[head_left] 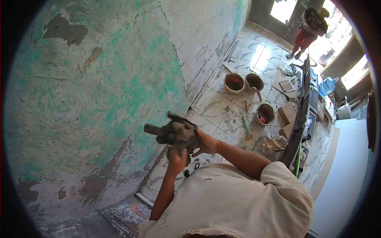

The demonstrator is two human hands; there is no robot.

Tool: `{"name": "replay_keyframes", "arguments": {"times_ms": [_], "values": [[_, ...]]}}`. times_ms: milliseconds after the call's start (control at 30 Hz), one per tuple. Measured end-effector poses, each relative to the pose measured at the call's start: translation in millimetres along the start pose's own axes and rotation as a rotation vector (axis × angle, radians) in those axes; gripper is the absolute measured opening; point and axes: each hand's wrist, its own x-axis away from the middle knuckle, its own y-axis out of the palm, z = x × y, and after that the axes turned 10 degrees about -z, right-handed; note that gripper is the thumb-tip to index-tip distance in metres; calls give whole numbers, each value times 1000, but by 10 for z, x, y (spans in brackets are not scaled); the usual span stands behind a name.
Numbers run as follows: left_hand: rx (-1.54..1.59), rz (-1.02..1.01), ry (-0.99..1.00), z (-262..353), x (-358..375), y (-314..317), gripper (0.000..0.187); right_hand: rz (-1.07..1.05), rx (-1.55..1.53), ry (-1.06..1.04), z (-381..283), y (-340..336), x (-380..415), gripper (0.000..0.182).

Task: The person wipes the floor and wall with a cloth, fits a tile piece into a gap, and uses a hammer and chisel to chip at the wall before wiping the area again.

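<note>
Both hands are on a dark, dirt-caked bundle [179, 132] with stubby finger-like ends, which looks like work gloves and is blurred by motion. From below, my left hand [178, 159] is closed on its lower side, thumb upward. My right hand [207, 142] grips its right edge, with some fingers hidden behind it. The bundle is held up in front of my chest, near a wall [99, 99] of worn green and white paint.
Three dirty buckets [234, 90] stand on the marble-patterned tile floor [210, 104], near a green-handled tool [244, 126]. Cardboard boxes [287, 113] lie beside a long dark panel [300, 115]. A blue water jug [328, 86] and a large white sheet [343, 170] are on the right. Another person [308, 29] stands at the far end.
</note>
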Motion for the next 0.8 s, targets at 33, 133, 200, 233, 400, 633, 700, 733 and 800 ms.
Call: {"name": "replay_keyframes", "arguments": {"times_ms": [33,133,200,233,400,633,700,733,800], "values": [[-64,-93,-12,-43,-14,74,30,-122,-153,-38,43,-24,-66,64],[-105,-223,53,83,-44,111,34,232,-33,-203,150,-77,-241,40],[-198,-361,87,-30,-48,0,36,354,-27,-272,210,-143,-236,32],[-295,-496,123,-111,-38,-53,38,471,-17,-338,244,-189,-202,26],[-341,-169,94,-419,-350,-780,39,784,-37,-501,122,-878,32,27],[-952,658,173,-779,-1298,-1825,40,1005,-81,-577,-857,-1786,-153,54],[-1078,747,151,-1007,-1604,-1911,44,1140,22,-350,-1026,-2559,-431,62],[-1269,773,121,-1141,-1748,-1931,49,1240,205,-422,-968,-3142,-673,66],[-1626,824,101,-1468,-1892,-2013,59,1298,424,-218,-1071,-3931,-935,66]]}}
